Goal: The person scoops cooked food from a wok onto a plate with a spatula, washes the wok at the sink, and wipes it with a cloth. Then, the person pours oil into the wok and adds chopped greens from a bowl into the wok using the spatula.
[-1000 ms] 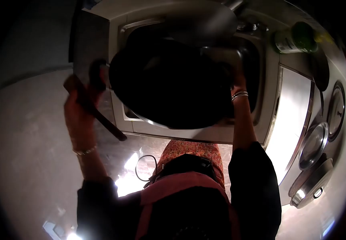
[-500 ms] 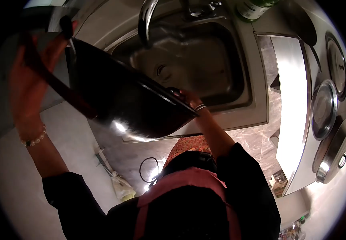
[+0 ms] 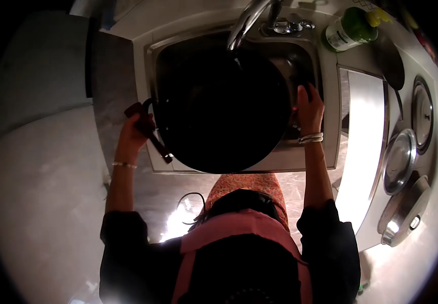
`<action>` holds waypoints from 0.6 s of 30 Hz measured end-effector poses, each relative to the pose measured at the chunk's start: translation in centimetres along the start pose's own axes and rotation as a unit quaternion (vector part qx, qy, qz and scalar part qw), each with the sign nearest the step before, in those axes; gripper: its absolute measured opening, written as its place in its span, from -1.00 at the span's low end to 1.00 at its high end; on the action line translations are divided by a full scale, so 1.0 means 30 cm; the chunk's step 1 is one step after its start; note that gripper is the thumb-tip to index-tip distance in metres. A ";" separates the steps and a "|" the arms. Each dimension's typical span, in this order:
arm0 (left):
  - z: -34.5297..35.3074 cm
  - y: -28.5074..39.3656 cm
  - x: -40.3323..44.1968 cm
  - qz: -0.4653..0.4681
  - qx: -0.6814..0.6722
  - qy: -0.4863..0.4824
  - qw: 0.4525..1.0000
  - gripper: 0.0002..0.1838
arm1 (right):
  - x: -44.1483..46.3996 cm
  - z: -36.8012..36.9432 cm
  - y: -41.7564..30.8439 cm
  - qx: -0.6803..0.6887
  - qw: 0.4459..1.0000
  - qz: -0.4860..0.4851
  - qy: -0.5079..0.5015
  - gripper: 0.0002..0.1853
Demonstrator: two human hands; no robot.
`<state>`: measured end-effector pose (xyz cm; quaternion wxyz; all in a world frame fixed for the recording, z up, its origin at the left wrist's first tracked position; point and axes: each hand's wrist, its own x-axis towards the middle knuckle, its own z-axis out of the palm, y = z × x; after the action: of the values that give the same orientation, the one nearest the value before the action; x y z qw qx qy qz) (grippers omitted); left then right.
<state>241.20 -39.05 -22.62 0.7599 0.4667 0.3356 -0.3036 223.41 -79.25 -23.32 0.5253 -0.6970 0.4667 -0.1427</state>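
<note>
A large black wok point(image 3: 224, 111) lies over the sink point(image 3: 312, 61), below the curved faucet point(image 3: 247, 25). At its left side my left hand point(image 3: 135, 134) is closed round a brown wooden-handled tool point(image 3: 150, 133) and is at the wok's dark loop handle point(image 3: 148, 105). My right hand point(image 3: 310, 109) grips the wok's right side, with fingers bent at its dark handle. The inside of the wok is too dark to make out.
A green bottle point(image 3: 350, 33) stands right of the faucet. Farther right are a dark pan point(image 3: 388, 61), a round lid point(image 3: 422, 114), another glass lid point(image 3: 400, 161) and a lidded metal pan point(image 3: 406, 210). A cable loop point(image 3: 191, 195) shows near my waist.
The wok was tilted up on the left half a second ago; now it is level over the sink. My left hand has come down and right, and my right hand has moved right.
</note>
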 end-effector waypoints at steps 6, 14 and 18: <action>-0.080 -0.208 0.147 -0.082 -0.089 -0.109 0.987 -0.71 | 0.060 -0.030 -0.137 -0.113 0.988 -0.102 -0.027 -0.58; -0.024 -0.343 0.148 -0.040 -0.105 -0.120 0.986 -0.79 | 0.035 -0.083 -0.216 -0.058 0.976 -0.207 -0.019 -0.56; -0.032 -0.314 0.128 0.084 -0.103 -0.134 0.982 -0.76 | 0.097 -0.112 -0.101 0.018 0.972 -0.233 -0.020 -0.55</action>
<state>235.95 -42.32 -30.77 0.8649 0.3673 0.2202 -0.2619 224.13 -83.57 -20.19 0.4991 -0.7798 0.2786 -0.2553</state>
